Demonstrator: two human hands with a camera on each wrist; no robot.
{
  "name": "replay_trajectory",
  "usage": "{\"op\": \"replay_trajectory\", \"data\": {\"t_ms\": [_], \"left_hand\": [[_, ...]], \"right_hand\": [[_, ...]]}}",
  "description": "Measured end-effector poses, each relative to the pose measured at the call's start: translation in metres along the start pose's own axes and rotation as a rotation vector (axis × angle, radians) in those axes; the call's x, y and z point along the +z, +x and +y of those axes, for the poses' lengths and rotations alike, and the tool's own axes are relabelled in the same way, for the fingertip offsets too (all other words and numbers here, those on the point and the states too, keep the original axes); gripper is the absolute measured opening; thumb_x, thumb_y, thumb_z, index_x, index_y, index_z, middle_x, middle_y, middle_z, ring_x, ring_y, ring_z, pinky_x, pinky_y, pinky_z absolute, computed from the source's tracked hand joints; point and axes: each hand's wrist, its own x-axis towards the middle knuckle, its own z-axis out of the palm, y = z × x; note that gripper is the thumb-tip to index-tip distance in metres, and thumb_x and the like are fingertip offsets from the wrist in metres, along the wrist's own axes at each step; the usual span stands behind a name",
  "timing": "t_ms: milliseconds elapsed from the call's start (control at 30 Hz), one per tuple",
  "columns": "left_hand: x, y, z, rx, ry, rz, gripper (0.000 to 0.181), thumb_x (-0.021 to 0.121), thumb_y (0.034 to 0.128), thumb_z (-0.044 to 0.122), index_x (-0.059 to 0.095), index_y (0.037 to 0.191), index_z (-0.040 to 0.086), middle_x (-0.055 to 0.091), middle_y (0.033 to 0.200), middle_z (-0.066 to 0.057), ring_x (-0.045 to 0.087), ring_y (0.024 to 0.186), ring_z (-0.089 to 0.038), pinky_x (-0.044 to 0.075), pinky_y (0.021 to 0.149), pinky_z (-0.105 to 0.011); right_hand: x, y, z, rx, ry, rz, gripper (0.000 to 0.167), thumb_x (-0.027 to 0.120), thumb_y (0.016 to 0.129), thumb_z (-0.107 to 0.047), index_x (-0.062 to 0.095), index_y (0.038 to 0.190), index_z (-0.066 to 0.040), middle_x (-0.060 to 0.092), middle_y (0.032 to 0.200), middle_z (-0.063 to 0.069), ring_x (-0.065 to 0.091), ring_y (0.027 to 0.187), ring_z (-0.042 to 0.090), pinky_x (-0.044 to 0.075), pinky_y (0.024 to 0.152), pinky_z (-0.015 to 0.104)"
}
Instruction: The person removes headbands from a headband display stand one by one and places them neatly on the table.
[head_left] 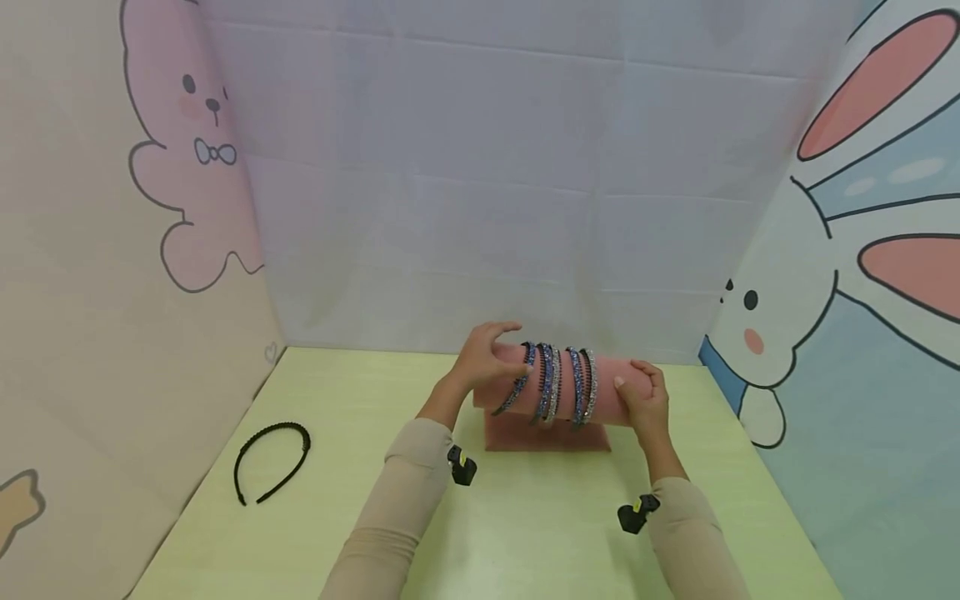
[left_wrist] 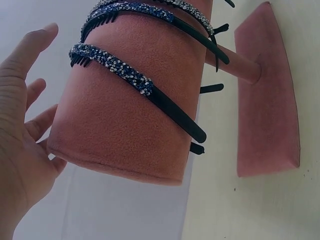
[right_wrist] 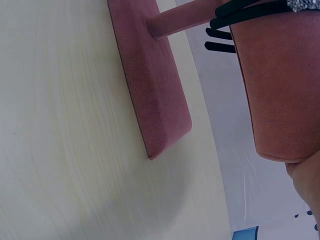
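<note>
Several glittery headbands (head_left: pixel 553 379), blue and silver with dark ends, sit around the padded cylinder of a pink display stand (head_left: pixel 547 435). The leftmost blue headband (left_wrist: pixel 117 67) stands apart from the others and leans at a slant. My left hand (head_left: pixel 480 358) is at the cylinder's left end, thumb and fingers spread; the left wrist view shows the thumb clear of that headband and some fingertips partly hidden behind the cylinder. At the other end my right hand (head_left: pixel 647 400) grips the cylinder, thumb in front and fingers over the top.
A plain black headband (head_left: pixel 273 458) lies on the pale yellow table (head_left: pixel 360 392) at the left. Behind the stand hangs a white cloth (head_left: pixel 420 200). Panels with cartoon drawings (head_left: pixel 787 308) rise on both sides.
</note>
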Motion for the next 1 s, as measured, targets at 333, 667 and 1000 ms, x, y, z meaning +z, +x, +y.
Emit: {"op": "replay_trajectory", "data": {"t_ms": [333,667,1000], "left_hand": [[-0.001,0.008,0.003,-0.082,0.060,-0.138,0.077,0.080,0.0684,0.038,0.048,0.137,0.023,0.047,0.136,-0.004,0.040,0.125,-0.024,0.030,0.101,-0.048],[-0.006,0.013,0.005,-0.072,0.271,-0.317,0.081,0.076,0.0684,0.046,0.041,0.141,0.032,0.048,0.136,-0.001,0.040,0.121,-0.028,0.027,0.099,-0.051],[-0.009,0.015,0.007,-0.063,0.386,-0.382,0.088,0.077,0.0640,0.052,0.039,0.141,0.033,0.046,0.135,-0.004,0.041,0.115,-0.024,0.032,0.094,-0.048]], "right_hand": [[0.000,0.009,0.016,-0.017,-0.025,0.024,0.044,0.066,0.086,-0.012,0.048,0.126,-0.009,0.047,0.121,-0.006,0.041,0.108,0.014,0.034,0.086,0.029],[0.001,0.007,0.019,-0.032,-0.023,0.036,0.043,0.067,0.085,-0.012,0.050,0.124,-0.009,0.048,0.121,-0.005,0.042,0.107,0.015,0.035,0.085,0.028],[0.004,0.001,0.004,-0.049,0.009,0.018,0.045,0.066,0.083,-0.005,0.048,0.124,-0.001,0.049,0.118,-0.003,0.043,0.104,0.014,0.034,0.085,0.025]]}}
